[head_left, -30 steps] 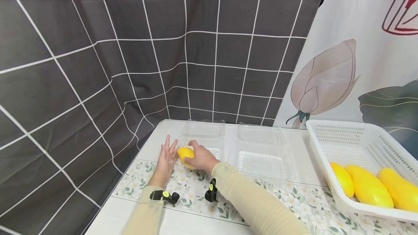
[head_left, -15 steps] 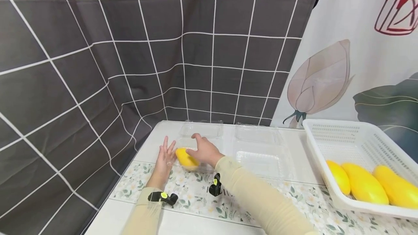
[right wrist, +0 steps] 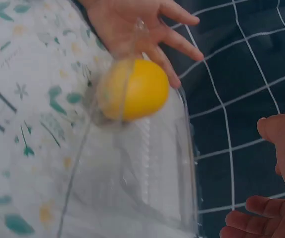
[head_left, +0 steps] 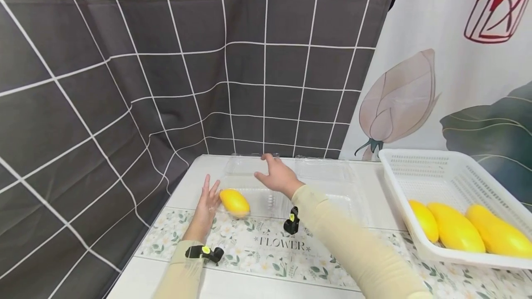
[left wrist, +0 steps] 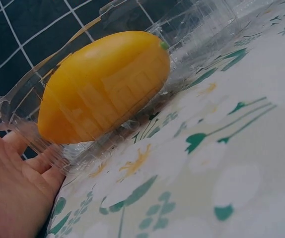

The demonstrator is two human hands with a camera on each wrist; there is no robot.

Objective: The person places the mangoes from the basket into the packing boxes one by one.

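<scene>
A yellow mango lies in the left end of a clear plastic clamshell box, whose lid is folded back. My left hand rests with fingers spread beside the box's left wall; in the left wrist view the fingers of the left hand lie against the clear plastic. My right hand is above the box toward its lid, thumb and fingers apart, holding nothing. From the right wrist view, the mango sits well away from the right hand.
A second open clear box stands right of the first, partly behind my right forearm. Farther right, a white perforated basket holds several mangoes. A floral mat covers the front strip; a dark grid curtain hangs behind.
My right hand has let go of the mango and moved up and right, away from it. The mango stays in the left box. My left hand keeps its place beside it.
</scene>
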